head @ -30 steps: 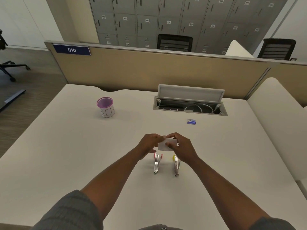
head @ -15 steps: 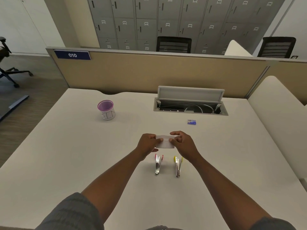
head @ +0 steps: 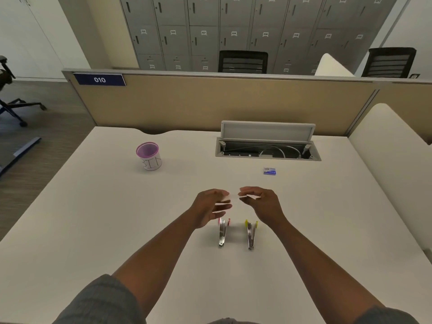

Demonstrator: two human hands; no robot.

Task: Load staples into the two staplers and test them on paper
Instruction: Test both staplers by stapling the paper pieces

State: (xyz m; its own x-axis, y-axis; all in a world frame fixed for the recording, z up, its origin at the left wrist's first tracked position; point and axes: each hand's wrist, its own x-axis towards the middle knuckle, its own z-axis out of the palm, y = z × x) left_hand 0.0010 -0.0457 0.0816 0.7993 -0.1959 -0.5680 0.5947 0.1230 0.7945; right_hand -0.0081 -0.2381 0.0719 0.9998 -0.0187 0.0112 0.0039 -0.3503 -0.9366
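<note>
Two small white paper pieces, one pinched in the left hand (head: 210,206), one (head: 249,196) in the right hand (head: 261,204), are held just beyond the red-capped (head: 223,232) and yellow-capped (head: 250,233) metal staplers lying opened on the white counter (head: 93,218), presumably for testing; the blue staple box (head: 269,171) is set farther back.

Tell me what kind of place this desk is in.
Most likely an open-plan office: numbered grey lockers line the back wall, a partition with a 010 sign divides the desks, and black office chairs stand behind it.
</note>
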